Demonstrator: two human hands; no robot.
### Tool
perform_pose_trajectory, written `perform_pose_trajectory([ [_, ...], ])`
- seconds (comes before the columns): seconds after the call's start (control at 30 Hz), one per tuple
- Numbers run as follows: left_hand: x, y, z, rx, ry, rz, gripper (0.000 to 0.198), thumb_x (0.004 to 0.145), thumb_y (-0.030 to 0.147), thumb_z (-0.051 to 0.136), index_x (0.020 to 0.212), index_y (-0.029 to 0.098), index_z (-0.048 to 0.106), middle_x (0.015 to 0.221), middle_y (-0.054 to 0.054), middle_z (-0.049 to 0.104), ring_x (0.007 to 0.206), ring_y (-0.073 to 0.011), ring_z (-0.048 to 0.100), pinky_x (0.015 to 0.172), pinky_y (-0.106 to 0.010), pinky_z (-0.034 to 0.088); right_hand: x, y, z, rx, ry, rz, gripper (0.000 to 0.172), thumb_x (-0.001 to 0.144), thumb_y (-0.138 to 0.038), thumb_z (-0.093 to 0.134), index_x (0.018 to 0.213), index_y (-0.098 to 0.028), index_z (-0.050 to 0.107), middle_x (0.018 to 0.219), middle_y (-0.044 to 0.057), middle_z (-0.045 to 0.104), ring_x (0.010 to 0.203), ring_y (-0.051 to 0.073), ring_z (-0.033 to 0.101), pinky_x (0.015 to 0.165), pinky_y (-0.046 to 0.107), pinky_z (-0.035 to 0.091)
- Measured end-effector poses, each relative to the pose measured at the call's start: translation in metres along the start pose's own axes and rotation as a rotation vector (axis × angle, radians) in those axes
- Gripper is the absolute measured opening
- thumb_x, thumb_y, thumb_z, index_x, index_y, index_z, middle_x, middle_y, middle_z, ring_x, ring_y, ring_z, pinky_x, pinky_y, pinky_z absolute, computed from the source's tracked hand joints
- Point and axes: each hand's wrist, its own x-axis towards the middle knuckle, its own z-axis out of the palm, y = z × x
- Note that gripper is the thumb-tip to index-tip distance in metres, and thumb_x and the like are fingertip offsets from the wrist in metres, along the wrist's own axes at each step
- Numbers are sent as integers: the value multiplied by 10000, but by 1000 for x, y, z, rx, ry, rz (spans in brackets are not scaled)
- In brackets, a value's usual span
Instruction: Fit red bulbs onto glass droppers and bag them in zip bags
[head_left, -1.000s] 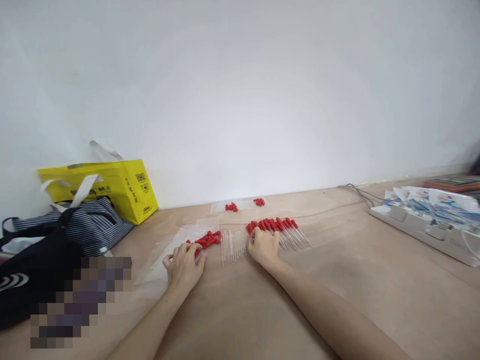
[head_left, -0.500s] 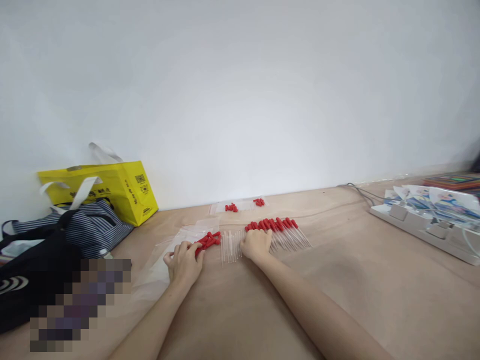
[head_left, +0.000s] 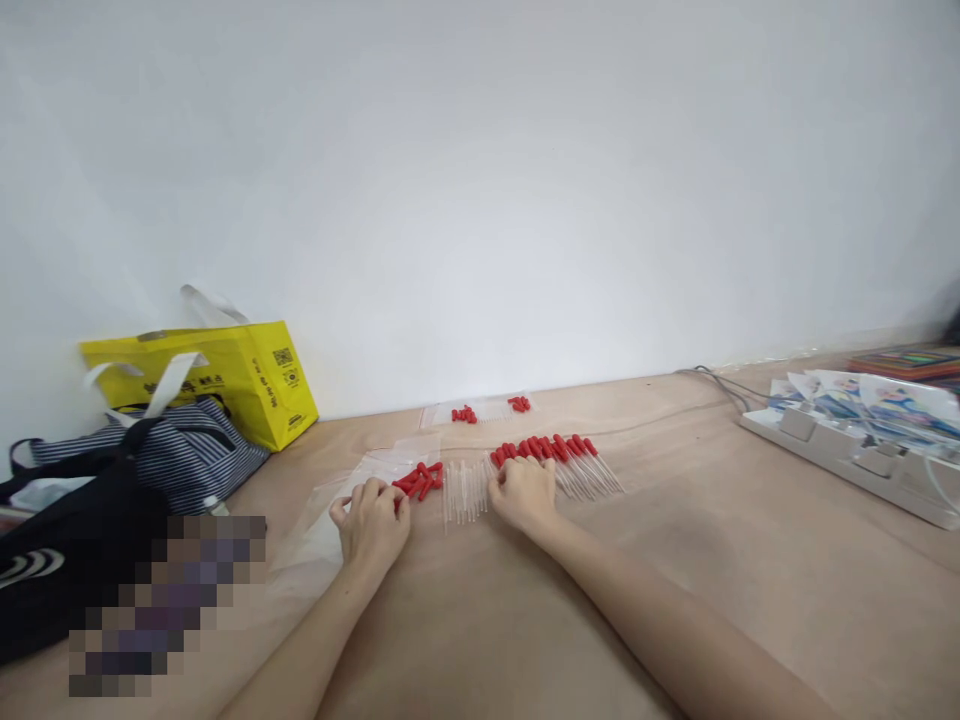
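My left hand (head_left: 373, 525) has its fingers curled at the near edge of a small pile of red rubber bulbs (head_left: 426, 474). One red rubber bulb (head_left: 400, 503) shows at its fingertips. My right hand (head_left: 525, 492) is closed with fingertips down, between a row of bare clear dropper tubes (head_left: 465, 490) and a slanted row of droppers with red bulbs fitted (head_left: 562, 450). Whatever its fingers pinch is hidden. Clear plastic bags (head_left: 330, 515) lie under and beyond my left hand.
By the wall lies another clear bag with two small clusters of red bulbs (head_left: 465, 413). At left stand a yellow bag (head_left: 277, 390), a striped bag (head_left: 202, 450) and a black bag (head_left: 82, 540). A white power strip (head_left: 847, 465) with packets and cables sits at right.
My right hand has shifted slightly right along the fitted droppers. Some red bulbs beside my left hand have spread apart; that hand has barely moved.
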Motion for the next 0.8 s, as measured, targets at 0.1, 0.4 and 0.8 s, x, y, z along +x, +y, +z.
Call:
perform_pose_trajectory([
  [0.1,-9,6,-14,-24,19,45,199,734,205,443,640,205,618,786,-40,591,824,-212,511,804,-425,241,-20,21,-6,70,52,-110,206,778,-294,442,695,-181,594,763,40,631,791,177,518,742,322,217],
  [0.4,-22,20,-41,-339,-244,329,131,669,162,454,656,212,574,751,-2,574,772,-185,524,771,-382,317,-61,81,-16,266,36,-389,97,745,-231,496,669,-175,520,679,10,543,705,154,465,647,271,276],
  [0.8,-2,-22,-23,-346,-381,349,329,648,28,386,869,168,587,904,-62,572,872,-194,535,789,-307,425,-62,78,-20,300,-77,-476,44,781,-200,491,742,-181,501,748,13,535,737,148,483,701,293,306],
])
